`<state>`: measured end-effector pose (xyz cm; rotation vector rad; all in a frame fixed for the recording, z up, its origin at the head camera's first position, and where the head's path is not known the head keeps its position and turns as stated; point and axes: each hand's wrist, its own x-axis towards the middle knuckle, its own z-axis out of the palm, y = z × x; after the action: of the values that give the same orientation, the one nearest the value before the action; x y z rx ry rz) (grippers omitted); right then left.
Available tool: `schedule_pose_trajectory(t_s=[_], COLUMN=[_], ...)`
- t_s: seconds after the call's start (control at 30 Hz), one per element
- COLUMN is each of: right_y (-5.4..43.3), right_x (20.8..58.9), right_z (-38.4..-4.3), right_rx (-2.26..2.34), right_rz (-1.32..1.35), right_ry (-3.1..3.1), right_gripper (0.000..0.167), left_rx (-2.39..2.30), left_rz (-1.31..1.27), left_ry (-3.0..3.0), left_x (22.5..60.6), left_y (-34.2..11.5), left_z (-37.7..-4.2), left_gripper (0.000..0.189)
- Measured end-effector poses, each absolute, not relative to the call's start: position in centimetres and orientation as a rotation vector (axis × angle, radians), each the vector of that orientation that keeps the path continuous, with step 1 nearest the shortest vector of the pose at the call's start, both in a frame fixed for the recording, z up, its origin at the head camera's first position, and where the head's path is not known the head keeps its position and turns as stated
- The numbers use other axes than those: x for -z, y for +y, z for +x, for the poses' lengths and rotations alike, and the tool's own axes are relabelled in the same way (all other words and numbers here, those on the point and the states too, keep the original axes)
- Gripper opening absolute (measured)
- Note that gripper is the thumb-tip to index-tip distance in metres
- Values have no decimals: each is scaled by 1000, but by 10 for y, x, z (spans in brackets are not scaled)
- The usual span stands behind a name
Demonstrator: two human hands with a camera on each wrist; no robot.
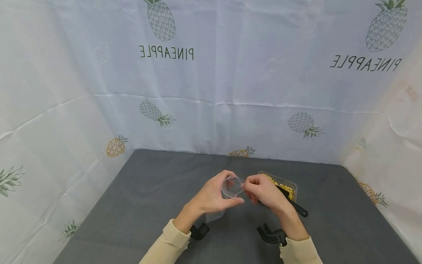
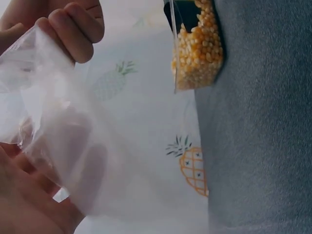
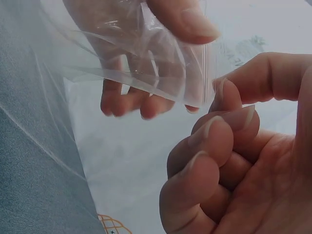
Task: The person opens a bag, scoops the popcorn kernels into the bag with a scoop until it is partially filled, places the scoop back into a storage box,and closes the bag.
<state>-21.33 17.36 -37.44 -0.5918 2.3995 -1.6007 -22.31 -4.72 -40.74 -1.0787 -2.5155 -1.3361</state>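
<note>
Head view: above desk (image 1: pixel 148 205), our left grip (image 1: pixel 211 196) clasps clear bag (image 1: pixel 233 186), right grip (image 1: pixel 265 191) pinches its rim; opening looks done, no corn kernels (image 1: pixel 287 189) seen inside yet, those we see in box (image 1: pixel 295 192)

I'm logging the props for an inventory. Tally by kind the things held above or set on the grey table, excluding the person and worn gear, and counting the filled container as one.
Clear plastic bag: 1
Clear rectangular plastic container of yellow corn kernels: 1
Black long-handled utensil: 1
Total: 3
</note>
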Motion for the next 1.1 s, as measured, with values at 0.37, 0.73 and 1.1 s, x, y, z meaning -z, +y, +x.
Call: schedule_pose_trajectory(t_s=[0.37, 0.73, 1.1], right_y=[172, 172, 171], right_x=[374, 374, 370], right_z=[-212, -212, -209], right_rx=[1607, 1608, 1645], right_rz=[-629, -614, -542], right_ry=[2395, 2397, 2458], right_gripper=[41, 42, 39], left_rx=[1456, 1351, 1268], left_rz=[-1076, -1073, -1085], left_ry=[-2552, -2492, -2409], left_x=[412, 410, 407], left_y=[-44, -46, -48], left_z=[-224, -222, -223], left_gripper=[84, 55, 47])
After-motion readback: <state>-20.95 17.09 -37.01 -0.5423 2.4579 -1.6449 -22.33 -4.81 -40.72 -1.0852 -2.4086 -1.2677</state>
